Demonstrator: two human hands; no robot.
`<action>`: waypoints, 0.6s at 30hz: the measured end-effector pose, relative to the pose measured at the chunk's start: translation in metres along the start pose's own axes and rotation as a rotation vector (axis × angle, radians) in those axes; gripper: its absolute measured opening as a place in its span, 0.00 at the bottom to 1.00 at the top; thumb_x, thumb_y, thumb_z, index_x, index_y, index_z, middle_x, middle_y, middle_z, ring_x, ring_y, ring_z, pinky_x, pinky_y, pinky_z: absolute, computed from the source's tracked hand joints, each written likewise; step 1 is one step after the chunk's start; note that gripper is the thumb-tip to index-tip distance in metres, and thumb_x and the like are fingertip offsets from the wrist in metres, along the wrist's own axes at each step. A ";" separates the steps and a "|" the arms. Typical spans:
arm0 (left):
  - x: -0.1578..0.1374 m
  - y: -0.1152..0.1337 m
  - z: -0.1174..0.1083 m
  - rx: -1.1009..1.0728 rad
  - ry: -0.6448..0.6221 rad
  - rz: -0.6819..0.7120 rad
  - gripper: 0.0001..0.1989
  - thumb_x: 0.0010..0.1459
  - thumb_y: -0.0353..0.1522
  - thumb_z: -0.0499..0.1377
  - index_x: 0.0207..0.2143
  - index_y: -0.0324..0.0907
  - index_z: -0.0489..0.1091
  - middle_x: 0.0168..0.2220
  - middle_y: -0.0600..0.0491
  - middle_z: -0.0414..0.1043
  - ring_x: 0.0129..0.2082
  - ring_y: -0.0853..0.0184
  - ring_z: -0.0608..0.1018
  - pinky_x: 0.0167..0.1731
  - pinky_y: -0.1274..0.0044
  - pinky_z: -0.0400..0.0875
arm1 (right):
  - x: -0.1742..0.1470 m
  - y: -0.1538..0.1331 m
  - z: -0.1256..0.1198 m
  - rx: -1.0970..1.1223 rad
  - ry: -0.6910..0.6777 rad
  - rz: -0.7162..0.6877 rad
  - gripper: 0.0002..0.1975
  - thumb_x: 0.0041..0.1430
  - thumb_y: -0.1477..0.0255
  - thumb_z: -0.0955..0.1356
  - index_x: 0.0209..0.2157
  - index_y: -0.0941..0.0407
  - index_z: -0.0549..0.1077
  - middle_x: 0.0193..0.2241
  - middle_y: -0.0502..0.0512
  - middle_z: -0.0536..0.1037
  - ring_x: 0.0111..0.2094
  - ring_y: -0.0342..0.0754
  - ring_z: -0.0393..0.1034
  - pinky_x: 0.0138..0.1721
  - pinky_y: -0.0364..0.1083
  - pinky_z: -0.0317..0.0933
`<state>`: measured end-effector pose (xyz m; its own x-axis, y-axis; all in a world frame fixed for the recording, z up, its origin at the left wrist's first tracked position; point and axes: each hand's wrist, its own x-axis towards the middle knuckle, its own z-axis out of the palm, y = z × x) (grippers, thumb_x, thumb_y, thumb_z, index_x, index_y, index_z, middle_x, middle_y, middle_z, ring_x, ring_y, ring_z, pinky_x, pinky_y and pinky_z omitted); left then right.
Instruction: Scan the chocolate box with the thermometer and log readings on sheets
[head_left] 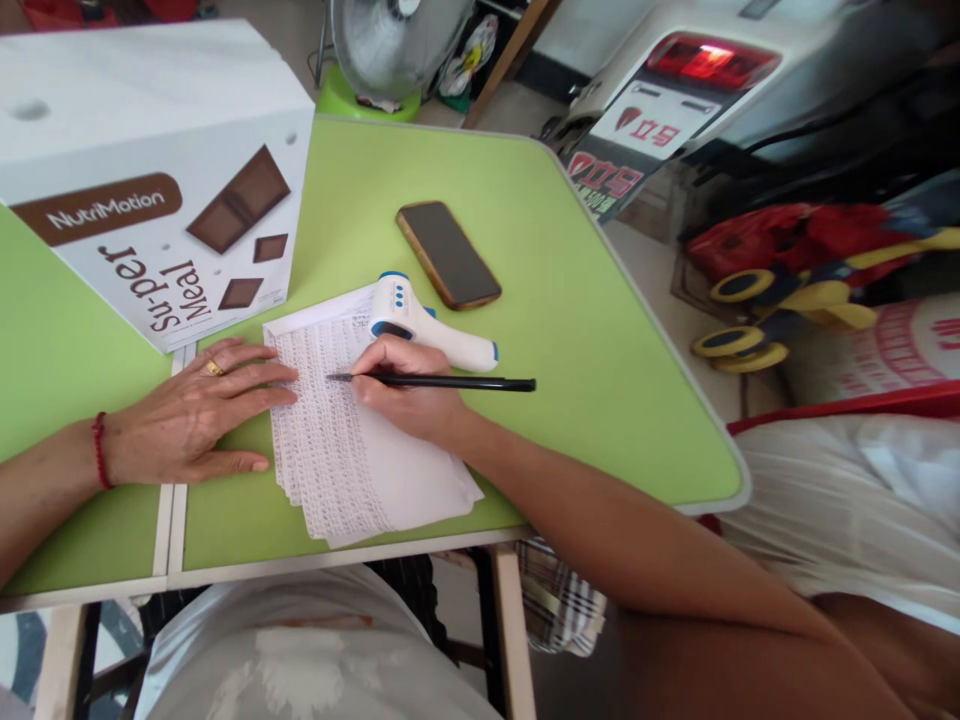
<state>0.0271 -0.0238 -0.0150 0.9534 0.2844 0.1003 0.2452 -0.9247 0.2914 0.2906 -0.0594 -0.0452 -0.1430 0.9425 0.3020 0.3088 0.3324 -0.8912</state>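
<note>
Resting flat with fingers spread, my left hand [191, 415] is pressing the edge of a stack of white papers [360, 440] on the green table [600, 350]. Tiny printed rows are covering the thin sheets. My right hand [401, 395] is pinching a skinny black pen [442, 381], its tip touching the top sheet.

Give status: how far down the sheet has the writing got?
Done: rows fill most of the top sheet. In hand: right hand holds the pen, tip on the upper rows; left hand flat, fingertips on the sheet edge. Left: a blank strip at the sheet's lower right.
</note>
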 end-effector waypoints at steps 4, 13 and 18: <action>0.000 0.000 0.000 -0.015 -0.013 -0.010 0.26 0.66 0.45 0.55 0.59 0.39 0.60 0.63 0.40 0.61 0.66 0.48 0.58 0.64 0.53 0.51 | 0.000 0.000 -0.001 -0.018 -0.012 0.014 0.05 0.48 0.75 0.67 0.22 0.54 0.67 0.18 0.45 0.68 0.20 0.39 0.58 0.23 0.42 0.57; 0.000 0.000 0.000 0.012 -0.001 0.002 0.26 0.67 0.45 0.53 0.59 0.37 0.60 0.63 0.39 0.61 0.65 0.48 0.59 0.63 0.53 0.52 | 0.000 -0.001 -0.001 -0.027 0.006 0.008 0.05 0.49 0.75 0.66 0.22 0.54 0.67 0.18 0.45 0.68 0.20 0.39 0.58 0.23 0.43 0.58; 0.000 0.000 0.000 0.017 0.001 0.013 0.26 0.67 0.45 0.54 0.58 0.36 0.60 0.63 0.39 0.61 0.65 0.48 0.58 0.63 0.54 0.53 | 0.000 0.000 0.000 -0.011 0.007 0.001 0.05 0.48 0.76 0.66 0.21 0.55 0.67 0.18 0.44 0.67 0.20 0.39 0.58 0.22 0.42 0.56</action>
<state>0.0274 -0.0235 -0.0146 0.9564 0.2725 0.1053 0.2356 -0.9326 0.2734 0.2904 -0.0595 -0.0455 -0.1358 0.9430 0.3038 0.3189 0.3319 -0.8878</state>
